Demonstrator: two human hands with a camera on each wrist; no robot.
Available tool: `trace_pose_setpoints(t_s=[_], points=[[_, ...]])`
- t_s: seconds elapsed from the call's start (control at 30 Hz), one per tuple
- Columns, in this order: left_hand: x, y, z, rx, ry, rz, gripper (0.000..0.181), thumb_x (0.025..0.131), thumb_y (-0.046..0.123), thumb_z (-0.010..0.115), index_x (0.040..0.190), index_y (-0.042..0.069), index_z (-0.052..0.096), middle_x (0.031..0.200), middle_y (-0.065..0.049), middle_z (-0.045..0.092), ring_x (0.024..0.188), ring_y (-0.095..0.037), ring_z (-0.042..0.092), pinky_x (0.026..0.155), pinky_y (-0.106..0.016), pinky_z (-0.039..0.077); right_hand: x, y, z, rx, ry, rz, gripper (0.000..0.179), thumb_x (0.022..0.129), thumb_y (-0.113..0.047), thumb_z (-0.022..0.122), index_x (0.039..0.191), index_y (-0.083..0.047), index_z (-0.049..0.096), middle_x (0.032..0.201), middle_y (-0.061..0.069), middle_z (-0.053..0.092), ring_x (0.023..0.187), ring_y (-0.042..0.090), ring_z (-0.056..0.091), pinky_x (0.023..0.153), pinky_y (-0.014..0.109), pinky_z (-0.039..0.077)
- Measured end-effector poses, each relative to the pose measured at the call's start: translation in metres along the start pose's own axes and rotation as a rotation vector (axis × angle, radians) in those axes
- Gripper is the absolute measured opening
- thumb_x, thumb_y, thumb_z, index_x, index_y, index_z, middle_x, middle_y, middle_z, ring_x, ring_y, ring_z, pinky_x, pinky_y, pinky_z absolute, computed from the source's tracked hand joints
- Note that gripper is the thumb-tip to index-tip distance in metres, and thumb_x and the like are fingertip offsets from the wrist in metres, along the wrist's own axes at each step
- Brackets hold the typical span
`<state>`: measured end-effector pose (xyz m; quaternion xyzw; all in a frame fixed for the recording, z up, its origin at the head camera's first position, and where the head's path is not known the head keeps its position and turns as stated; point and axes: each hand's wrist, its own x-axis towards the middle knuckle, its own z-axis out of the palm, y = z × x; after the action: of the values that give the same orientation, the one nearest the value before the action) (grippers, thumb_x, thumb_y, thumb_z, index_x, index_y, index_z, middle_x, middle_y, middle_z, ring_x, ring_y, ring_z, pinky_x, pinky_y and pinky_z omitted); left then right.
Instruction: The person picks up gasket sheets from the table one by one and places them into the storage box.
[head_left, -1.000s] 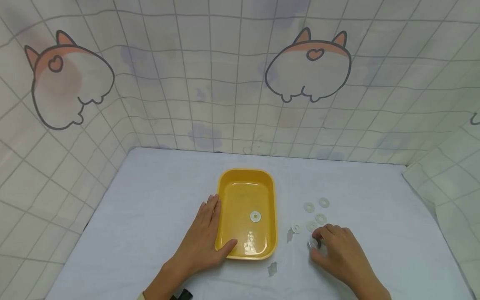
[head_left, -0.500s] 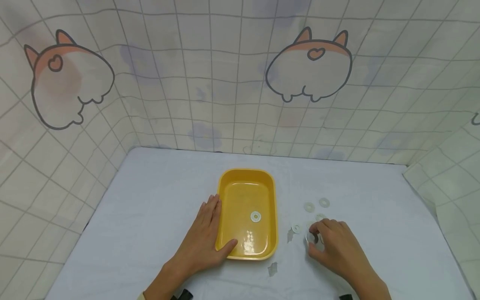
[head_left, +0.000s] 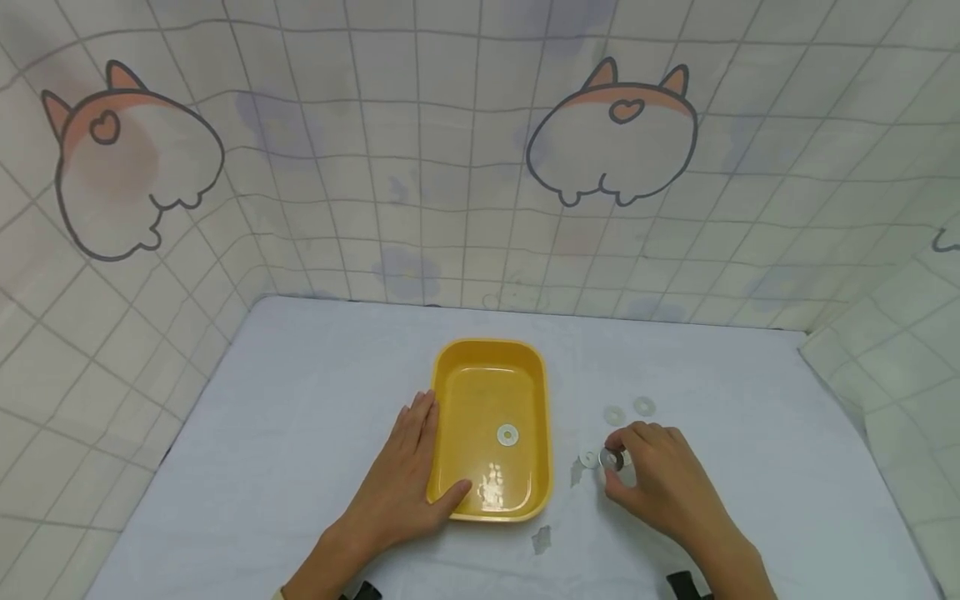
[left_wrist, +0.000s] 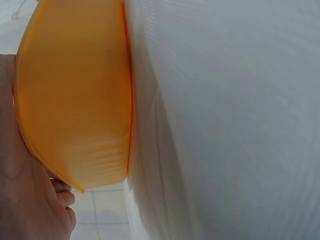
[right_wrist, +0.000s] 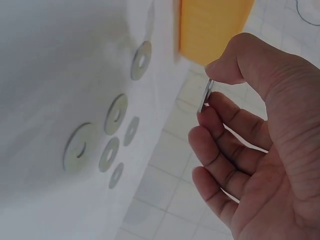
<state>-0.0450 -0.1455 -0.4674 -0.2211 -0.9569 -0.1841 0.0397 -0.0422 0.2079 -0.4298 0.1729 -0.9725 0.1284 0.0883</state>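
My right hand (head_left: 663, 475) pinches a flat metal washer (right_wrist: 205, 96) between thumb and fingertips, raised over the white tabletop. In the right wrist view the washer is seen edge-on. Several more washers (right_wrist: 116, 114) lie flat on the cloth close by, some hidden by the hand in the head view. My left hand (head_left: 405, 475) rests along the left side of a yellow tray (head_left: 487, 387), fingers straight and thumb over the near rim. A single washer (head_left: 507, 435) lies on the tray's floor, right of its middle.
Two grey patches (head_left: 542, 540) mark the white cloth (head_left: 322, 383) right of the tray. A tile-patterned curtain (head_left: 450, 167) with cartoon animals hangs behind and at both sides. Dark straps (head_left: 681, 585) show near the wrists.
My right hand has moved up and left with the pinched washer, rising off the table and toward the tray. The left hand and the tray have stayed in place.
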Motion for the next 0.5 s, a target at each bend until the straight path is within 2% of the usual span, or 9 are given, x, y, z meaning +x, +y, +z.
trace_pose_setpoints(t_s=[0.33, 0.5], points=[[-0.001, -0.002, -0.001, -0.002, -0.005, 0.001, 0.107, 0.098, 0.061, 0.062, 0.167, -0.006, 0.015, 0.179, -0.017, 0.011, 0.168, -0.030, 0.013, 0.135, -0.023, -0.010, 0.012, -0.008, -0.005, 0.027, -0.013, -0.031, 0.023, 0.076, -0.017, 0.082, 0.097, -0.013, 0.073, 0.094, -0.003, 0.072, 0.087, 0.015, 0.063, 0.091, 0.043, 0.057], [-0.002, -0.001, -0.001, -0.024, -0.017, -0.003, 0.107, 0.098, 0.062, 0.061, 0.167, -0.006, 0.016, 0.179, -0.017, 0.011, 0.168, -0.030, 0.012, 0.133, -0.020, -0.013, 0.018, -0.011, -0.007, 0.057, -0.041, -0.016, 0.023, 0.078, -0.019, 0.082, 0.099, -0.014, 0.074, 0.097, -0.004, 0.073, 0.089, 0.014, 0.063, 0.088, 0.041, 0.057]])
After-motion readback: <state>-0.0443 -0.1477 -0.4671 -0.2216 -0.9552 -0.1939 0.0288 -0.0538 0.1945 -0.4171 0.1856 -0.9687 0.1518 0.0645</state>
